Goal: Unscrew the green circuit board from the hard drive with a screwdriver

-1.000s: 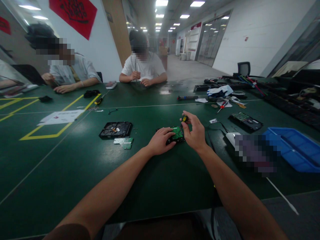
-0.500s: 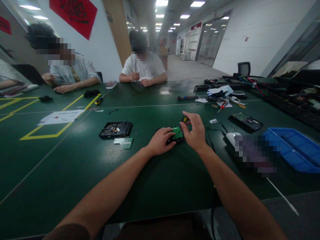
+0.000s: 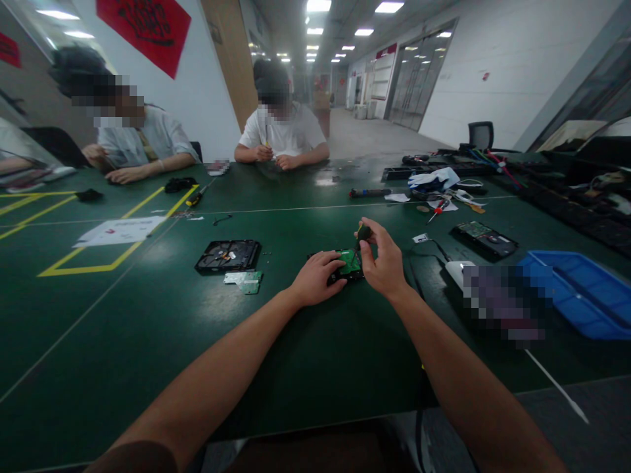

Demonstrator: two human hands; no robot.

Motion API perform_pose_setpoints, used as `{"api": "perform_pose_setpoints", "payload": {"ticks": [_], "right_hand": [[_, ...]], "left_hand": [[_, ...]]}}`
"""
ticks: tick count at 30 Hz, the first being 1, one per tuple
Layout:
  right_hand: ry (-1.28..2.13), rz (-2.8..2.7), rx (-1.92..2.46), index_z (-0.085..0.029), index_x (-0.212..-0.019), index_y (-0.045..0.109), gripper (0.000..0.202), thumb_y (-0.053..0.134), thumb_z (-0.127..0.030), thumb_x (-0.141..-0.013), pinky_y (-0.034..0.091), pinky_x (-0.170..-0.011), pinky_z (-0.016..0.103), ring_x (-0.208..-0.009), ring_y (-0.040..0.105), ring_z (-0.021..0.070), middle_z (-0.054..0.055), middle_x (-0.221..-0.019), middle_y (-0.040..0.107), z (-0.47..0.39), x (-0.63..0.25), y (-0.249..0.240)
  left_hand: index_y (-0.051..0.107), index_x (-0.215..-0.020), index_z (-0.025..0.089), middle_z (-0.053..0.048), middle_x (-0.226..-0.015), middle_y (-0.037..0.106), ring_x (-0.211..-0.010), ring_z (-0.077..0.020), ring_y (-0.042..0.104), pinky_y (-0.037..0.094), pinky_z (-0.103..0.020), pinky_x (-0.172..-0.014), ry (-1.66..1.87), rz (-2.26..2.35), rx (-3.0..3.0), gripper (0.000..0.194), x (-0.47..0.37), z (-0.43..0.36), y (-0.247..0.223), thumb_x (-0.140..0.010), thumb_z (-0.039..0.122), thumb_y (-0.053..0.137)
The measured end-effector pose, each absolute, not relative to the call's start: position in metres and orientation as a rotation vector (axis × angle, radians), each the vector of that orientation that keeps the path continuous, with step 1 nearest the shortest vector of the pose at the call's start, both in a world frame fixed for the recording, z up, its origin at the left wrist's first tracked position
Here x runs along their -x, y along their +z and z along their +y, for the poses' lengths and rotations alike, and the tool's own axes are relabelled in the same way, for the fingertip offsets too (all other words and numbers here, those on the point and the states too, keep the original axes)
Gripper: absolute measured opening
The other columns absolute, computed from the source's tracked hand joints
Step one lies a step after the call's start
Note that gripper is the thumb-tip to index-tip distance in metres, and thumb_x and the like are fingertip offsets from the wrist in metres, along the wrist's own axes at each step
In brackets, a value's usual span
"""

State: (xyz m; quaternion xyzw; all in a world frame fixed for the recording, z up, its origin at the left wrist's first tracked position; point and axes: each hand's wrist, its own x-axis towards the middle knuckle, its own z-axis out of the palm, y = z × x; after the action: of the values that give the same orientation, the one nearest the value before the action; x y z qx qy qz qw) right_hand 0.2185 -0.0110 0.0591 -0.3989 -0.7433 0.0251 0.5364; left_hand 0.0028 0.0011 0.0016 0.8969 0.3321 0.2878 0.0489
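Note:
A hard drive with a green circuit board (image 3: pixel 351 261) lies on the dark green table (image 3: pixel 315 368). My left hand (image 3: pixel 319 278) rests over its left part, fingers wrapped on its top and near edge. A small screwdriver (image 3: pixel 363 234) with a dark and yellow handle is pinched in my right hand (image 3: pixel 383 257), its shaft pointing down to the board; the tip is too small to make out. To the left sit an opened black drive (image 3: pixel 229 255) and a loose circuit board (image 3: pixel 243 282).
On the right are another drive (image 3: pixel 485 240), a blue tray (image 3: pixel 586 295) and a white device with a cable (image 3: pixel 458 270). A red screwdriver (image 3: pixel 438 210) lies farther back. Two people sit across the table; part of another shows at far left.
The screwdriver handle has turned in my right hand, and the fingers around it have shifted slightly. My left hand and the drive have stayed in place.

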Motion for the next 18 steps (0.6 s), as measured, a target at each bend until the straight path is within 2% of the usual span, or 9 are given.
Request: {"api": "perform_pose_setpoints", "payload": {"ticks": [6,13,18], "right_hand": [[-0.033,-1.762,0.965,-0.032,-0.142,0.055,0.045,0.062,-0.028,-0.098,0.064,-0.088,0.046,-0.108,0.065,0.0262,0.010,-0.125,0.064,-0.0151,-0.2166,0.0657],[0.037,-1.774,0.965,-0.034,-0.149,0.047,0.050,0.054,-0.023,-0.101,0.062,-0.096,0.051,-0.109,0.070,0.0261,0.009,-0.137,0.065,-0.0112,-0.2188,0.0584],[0.078,-1.780,0.938,-0.035,-0.150,0.046,0.052,0.052,-0.022,-0.101,0.061,-0.098,0.052,-0.116,0.067,0.0269,0.009,-0.141,0.062,-0.0114,-0.2182,0.0583]], "left_hand": [[0.064,-0.132,0.020,-0.015,-0.144,0.060,-0.136,-0.0339,0.056,0.043,-0.059,-0.118,0.875,1.010,-2.738,0.044,-0.0032,-0.0003,0.0042,-0.095,0.042,0.068],[0.064,-0.132,0.021,-0.015,-0.143,0.061,-0.137,-0.0341,0.056,0.045,-0.059,-0.117,0.885,1.001,-2.741,0.044,-0.0034,0.0021,0.0013,-0.093,0.043,0.069],[0.064,-0.132,0.022,-0.014,-0.144,0.061,-0.137,-0.0343,0.055,0.044,-0.060,-0.117,0.895,1.000,-2.732,0.044,-0.0031,0.0022,0.0010,-0.094,0.043,0.069]]}}
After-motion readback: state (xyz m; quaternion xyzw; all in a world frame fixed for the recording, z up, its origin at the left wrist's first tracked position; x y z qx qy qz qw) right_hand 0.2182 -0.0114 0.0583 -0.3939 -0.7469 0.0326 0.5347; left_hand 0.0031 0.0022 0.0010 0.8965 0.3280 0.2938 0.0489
